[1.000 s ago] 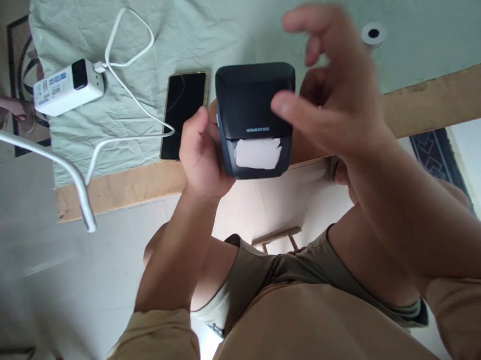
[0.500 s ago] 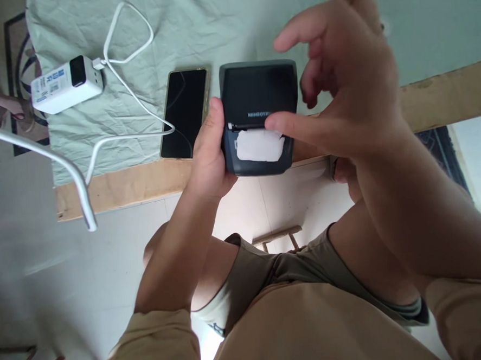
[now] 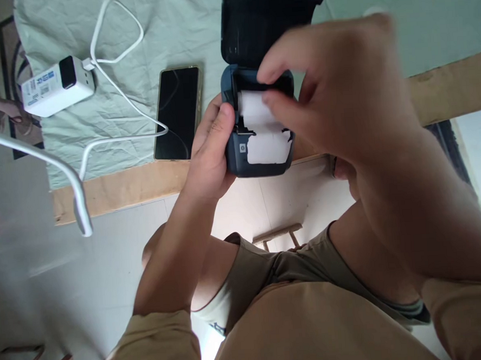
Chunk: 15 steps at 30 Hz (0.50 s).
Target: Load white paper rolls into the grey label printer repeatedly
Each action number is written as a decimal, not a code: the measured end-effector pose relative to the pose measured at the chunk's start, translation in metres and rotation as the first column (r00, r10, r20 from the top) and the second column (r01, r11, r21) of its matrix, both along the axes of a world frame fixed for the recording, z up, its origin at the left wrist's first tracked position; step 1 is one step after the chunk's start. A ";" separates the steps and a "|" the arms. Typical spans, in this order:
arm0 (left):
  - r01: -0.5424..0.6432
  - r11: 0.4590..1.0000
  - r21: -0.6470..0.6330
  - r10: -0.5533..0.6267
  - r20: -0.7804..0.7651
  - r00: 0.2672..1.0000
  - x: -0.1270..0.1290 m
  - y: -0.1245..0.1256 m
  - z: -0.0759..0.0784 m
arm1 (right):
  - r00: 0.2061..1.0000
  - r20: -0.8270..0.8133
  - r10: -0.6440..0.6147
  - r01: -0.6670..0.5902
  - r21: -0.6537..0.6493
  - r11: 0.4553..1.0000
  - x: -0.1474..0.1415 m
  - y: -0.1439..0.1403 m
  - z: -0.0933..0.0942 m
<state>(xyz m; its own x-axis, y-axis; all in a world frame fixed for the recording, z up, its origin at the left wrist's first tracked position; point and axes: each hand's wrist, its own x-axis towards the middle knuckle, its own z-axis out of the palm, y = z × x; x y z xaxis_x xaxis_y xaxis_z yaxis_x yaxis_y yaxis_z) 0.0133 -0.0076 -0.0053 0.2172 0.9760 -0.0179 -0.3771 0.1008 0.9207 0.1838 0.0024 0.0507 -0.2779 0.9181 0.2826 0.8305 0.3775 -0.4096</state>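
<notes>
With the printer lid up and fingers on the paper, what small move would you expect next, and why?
Probably the right hand pulls the white paper straight over the front edge, since the lid of the label printer stands open, the paper's torn end lies crooked across the front, and the left hand grips the body.

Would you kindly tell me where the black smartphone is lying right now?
The black smartphone lies face-up on the pale green cloth, just left of the dark label printer, with the white cable at its left.
</notes>
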 end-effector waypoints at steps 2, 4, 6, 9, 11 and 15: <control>0.007 1.000 0.015 -0.008 0.005 1.000 0.000 0.000 0.001 | 0.988 0.153 0.037 -0.025 -0.079 0.997 -0.001 0.001 -0.002; 0.023 0.999 0.032 -0.024 0.022 0.999 0.000 -0.001 0.002 | 0.978 0.200 0.061 -0.041 -0.105 0.994 -0.002 0.002 -0.006; 0.042 0.998 0.049 -0.043 0.032 0.999 0.000 -0.001 0.002 | 0.979 0.192 0.069 -0.046 -0.121 0.992 -0.002 0.003 -0.008; 0.042 0.998 0.048 -0.043 0.028 0.999 -0.001 -0.002 0.002 | 0.996 0.070 0.062 -0.052 -0.136 0.989 0.001 0.000 -0.005; 0.021 0.999 0.031 -0.022 0.025 0.999 -0.001 -0.002 0.000 | 0.994 -0.078 0.078 -0.086 -0.094 0.992 0.004 -0.003 0.000; -0.094 0.995 -0.036 0.094 0.022 0.995 0.001 -0.001 -0.005 | 0.837 -0.542 0.070 -0.103 -0.030 0.994 0.015 -0.003 0.006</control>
